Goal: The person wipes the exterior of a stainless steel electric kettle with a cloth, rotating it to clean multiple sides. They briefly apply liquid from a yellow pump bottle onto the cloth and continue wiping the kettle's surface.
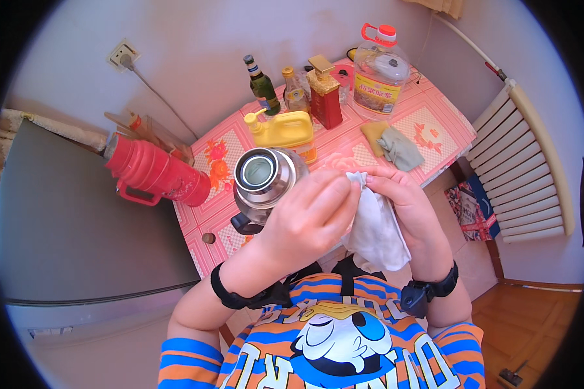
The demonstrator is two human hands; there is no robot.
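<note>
Between my two hands a white cloth [377,233] hangs down in front of my chest, pinched at its top edge. My left hand [311,209] grips the cloth from the left side, its fingertips hidden behind the knuckles. On the right, my right hand [399,194] holds the same bunched edge with thumb and fingers. Just beyond my left hand stands a steel vacuum flask [267,182] with its mouth uncovered and a black handle. A small cork stopper [208,238] sits on the table near it.
A pink-patterned table [199,253] bears a red thermos [160,170], a yellow pump jug [284,131], a green bottle [263,87], a red boxy bottle [325,97], a large plastic jug [379,78] and folded cloths [401,148]. A radiator [525,165] is at right, a refrigerator [82,214] at left.
</note>
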